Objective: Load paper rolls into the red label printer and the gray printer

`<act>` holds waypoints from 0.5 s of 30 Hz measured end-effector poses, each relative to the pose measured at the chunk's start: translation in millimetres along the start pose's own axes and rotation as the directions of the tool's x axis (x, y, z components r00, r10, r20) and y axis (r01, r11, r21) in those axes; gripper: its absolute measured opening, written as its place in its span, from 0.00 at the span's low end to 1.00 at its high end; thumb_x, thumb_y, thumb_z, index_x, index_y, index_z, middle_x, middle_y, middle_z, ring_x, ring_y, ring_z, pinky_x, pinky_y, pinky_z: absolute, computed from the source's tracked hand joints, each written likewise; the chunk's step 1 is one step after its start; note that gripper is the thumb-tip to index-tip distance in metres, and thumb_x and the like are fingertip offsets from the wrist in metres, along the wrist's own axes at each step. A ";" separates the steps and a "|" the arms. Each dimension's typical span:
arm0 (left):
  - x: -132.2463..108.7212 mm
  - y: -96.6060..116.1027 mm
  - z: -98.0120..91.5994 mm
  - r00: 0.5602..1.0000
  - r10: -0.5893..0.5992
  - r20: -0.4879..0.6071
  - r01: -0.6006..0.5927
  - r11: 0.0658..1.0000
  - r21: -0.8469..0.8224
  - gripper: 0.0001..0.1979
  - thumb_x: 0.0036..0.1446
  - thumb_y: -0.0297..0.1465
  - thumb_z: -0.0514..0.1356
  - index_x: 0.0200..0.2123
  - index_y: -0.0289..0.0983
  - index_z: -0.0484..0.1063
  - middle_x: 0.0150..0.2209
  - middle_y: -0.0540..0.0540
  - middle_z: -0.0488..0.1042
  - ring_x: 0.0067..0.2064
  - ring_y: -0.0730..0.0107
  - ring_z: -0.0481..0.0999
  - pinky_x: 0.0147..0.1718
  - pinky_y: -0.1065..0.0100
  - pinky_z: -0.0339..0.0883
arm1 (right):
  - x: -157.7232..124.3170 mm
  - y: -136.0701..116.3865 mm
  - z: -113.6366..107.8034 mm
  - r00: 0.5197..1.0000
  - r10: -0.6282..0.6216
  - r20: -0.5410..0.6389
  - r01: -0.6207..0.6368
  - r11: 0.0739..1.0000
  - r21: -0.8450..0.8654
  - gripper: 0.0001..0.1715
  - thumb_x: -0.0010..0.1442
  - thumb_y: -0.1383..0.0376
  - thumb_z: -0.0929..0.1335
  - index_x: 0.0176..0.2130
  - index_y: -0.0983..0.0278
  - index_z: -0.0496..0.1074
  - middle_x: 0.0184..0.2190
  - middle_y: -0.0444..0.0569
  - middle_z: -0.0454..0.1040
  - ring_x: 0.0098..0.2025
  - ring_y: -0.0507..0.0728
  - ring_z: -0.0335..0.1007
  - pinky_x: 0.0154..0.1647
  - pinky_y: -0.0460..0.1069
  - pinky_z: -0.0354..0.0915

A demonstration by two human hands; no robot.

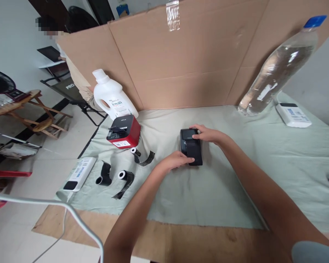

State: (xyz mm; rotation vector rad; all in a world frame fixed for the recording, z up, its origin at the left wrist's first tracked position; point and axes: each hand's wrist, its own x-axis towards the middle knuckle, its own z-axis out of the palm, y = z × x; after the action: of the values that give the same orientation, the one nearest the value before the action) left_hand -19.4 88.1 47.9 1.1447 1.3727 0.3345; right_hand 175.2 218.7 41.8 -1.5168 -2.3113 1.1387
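Note:
A small black box-shaped device (188, 134) lies on the green cloth in front of me, with a wide black strip (194, 149) running down from it toward me. My left hand (178, 160) grips the device's near left side, thumb pressed on the strip's lower part. At the far right corner, my right hand (205, 133) holds the device between thumb and fingers. The undersides of both hands' fingers are hidden. Left of them stands a red and black printer-like box (128, 131). Near it lie partly unrolled black paper rolls: one (137, 152) behind, one (123, 177) in front, and one (104, 177) farther left.
A white jug (113, 95) and a large water-filled bottle (279, 69) lean at the back against a cardboard panel (192, 54). White power banks lie left (80, 173) and right (293, 116). A white cable (82, 219) crosses the lower left. A person (76, 69) is behind the panel.

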 end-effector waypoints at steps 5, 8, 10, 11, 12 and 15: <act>-1.3 -2.6 1.5 0.996 0.068 0.050 -0.069 0.998 0.015 0.28 0.46 0.56 0.68 0.29 0.34 0.81 0.18 0.56 0.56 0.22 0.78 0.50 0.23 0.69 0.40 | -4.8 -7.6 3.4 0.999 0.027 -0.026 -0.027 1.000 -0.002 0.35 0.62 0.59 0.67 0.67 0.55 0.62 0.63 0.58 0.65 0.55 0.64 0.70 0.54 0.56 0.68; -1.4 -3.6 1.1 0.994 0.095 0.053 -0.095 0.995 -0.003 0.30 0.47 0.58 0.66 0.31 0.33 0.82 0.18 0.56 0.54 0.22 0.78 0.48 0.23 0.69 0.40 | -11.3 -9.9 3.9 0.999 0.042 -0.011 -0.041 0.994 0.099 0.35 0.64 0.58 0.65 0.68 0.54 0.61 0.67 0.56 0.61 0.58 0.63 0.68 0.53 0.54 0.68; -2.8 -2.5 0.1 0.993 0.111 0.040 -0.110 0.994 -0.011 0.29 0.47 0.57 0.66 0.29 0.34 0.81 0.18 0.57 0.53 0.22 0.78 0.48 0.23 0.69 0.39 | -14.5 -11.2 3.2 0.999 0.049 0.013 -0.051 0.983 0.175 0.36 0.64 0.57 0.65 0.69 0.54 0.61 0.68 0.54 0.61 0.56 0.62 0.69 0.47 0.52 0.69; -3.9 -1.5 -0.6 0.992 0.120 0.031 -0.120 0.993 -0.015 0.29 0.47 0.57 0.66 0.27 0.34 0.79 0.18 0.57 0.52 0.22 0.78 0.48 0.24 0.68 0.39 | -15.5 -12.0 2.7 0.998 0.050 0.025 -0.054 0.977 0.204 0.37 0.63 0.57 0.65 0.69 0.55 0.60 0.67 0.54 0.62 0.55 0.61 0.70 0.45 0.51 0.69; -5.2 -0.3 -1.4 0.991 0.131 0.024 -0.130 0.991 -0.019 0.28 0.48 0.57 0.66 0.25 0.34 0.77 0.19 0.57 0.52 0.22 0.78 0.48 0.24 0.68 0.39 | -15.9 -12.7 2.2 0.998 0.053 0.035 -0.060 0.973 0.224 0.37 0.63 0.58 0.65 0.69 0.56 0.60 0.67 0.54 0.64 0.53 0.60 0.70 0.43 0.50 0.69; -8.8 3.1 -5.3 0.989 0.147 0.008 -0.146 0.989 -0.024 0.29 0.47 0.57 0.67 0.19 0.36 0.69 0.19 0.56 0.53 0.22 0.78 0.48 0.25 0.68 0.39 | -14.9 -13.4 0.6 0.996 0.059 0.060 -0.072 0.965 0.252 0.39 0.62 0.57 0.66 0.70 0.56 0.59 0.65 0.53 0.67 0.49 0.60 0.72 0.41 0.50 0.68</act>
State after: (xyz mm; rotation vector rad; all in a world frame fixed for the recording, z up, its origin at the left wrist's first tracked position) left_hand -25.0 85.1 56.6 1.2294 1.2759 0.4485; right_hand 172.3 203.3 54.2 -1.4928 -2.0624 1.4439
